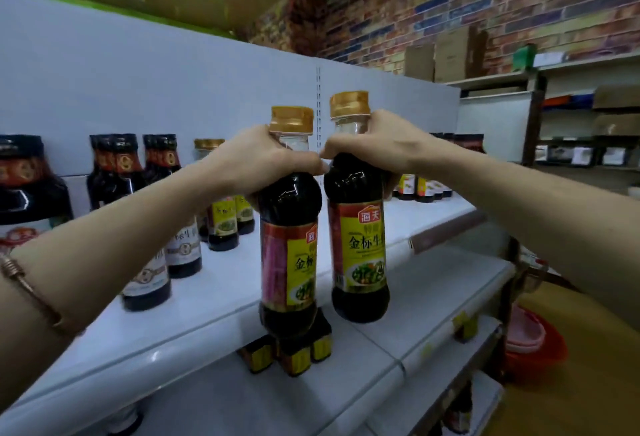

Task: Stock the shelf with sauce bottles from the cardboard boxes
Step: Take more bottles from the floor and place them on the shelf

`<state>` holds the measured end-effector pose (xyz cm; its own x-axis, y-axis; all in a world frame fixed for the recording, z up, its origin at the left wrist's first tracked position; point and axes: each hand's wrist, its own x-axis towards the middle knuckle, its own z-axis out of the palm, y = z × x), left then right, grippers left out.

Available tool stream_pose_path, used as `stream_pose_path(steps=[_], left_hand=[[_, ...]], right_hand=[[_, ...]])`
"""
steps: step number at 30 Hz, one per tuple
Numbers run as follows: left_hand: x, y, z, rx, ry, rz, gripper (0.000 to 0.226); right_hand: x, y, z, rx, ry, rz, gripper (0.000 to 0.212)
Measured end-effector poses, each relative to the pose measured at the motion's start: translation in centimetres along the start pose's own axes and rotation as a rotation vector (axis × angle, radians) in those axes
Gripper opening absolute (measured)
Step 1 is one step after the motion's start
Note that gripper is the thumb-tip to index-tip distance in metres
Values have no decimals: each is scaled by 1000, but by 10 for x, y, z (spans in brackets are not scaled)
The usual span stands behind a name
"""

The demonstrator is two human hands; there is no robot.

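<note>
the left hand (pixel 266 158) has its grip curled tight round the clear neck of a dark plastic sauce bottle with a gold cap and yellow-and-red label (pixel 289 255); the right hand (pixel 375 144) has its grip wrapped the same way round the neck of a second, matching gold-capped dark sauce bottle (pixel 360 245); the two grips sit side by side, knuckles almost touching, and both bottles hang upright below them, over the front part of the white metal shelf (pixel 214 300); whether either base is already down on the shelf i cannot tell, though the left one hangs at the very front lip.

the step in hand looks like setting this pair down; to do it well, carry both bottles further back from the lip, towards the row of smaller matching bottles (pixel 225 220) beyond and left of the left grip; lower them level so the bases land flat; turn the left bottle so its yellow panel faces out like the right one; let go only once each stands steady.

on the right bottle's label the red badge reads 海天, and below it 金标 in large characters, the rest cut off by the curve; a picture of green vegetables sits lower down; the left label shows only 金 and part of the next character.
</note>
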<state>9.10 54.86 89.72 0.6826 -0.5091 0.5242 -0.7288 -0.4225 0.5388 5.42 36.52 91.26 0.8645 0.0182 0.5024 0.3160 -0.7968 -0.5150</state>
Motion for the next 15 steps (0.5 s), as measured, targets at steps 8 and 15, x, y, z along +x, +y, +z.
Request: stream_pose_path(steps=[8, 15], left_hand=[[41, -45, -15, 120, 112, -93, 32], [63, -83, -20, 228, 169, -196, 42]], right_hand=[[74, 17, 36, 78, -13, -63, 30], [126, 37, 74, 160, -78, -45, 45]])
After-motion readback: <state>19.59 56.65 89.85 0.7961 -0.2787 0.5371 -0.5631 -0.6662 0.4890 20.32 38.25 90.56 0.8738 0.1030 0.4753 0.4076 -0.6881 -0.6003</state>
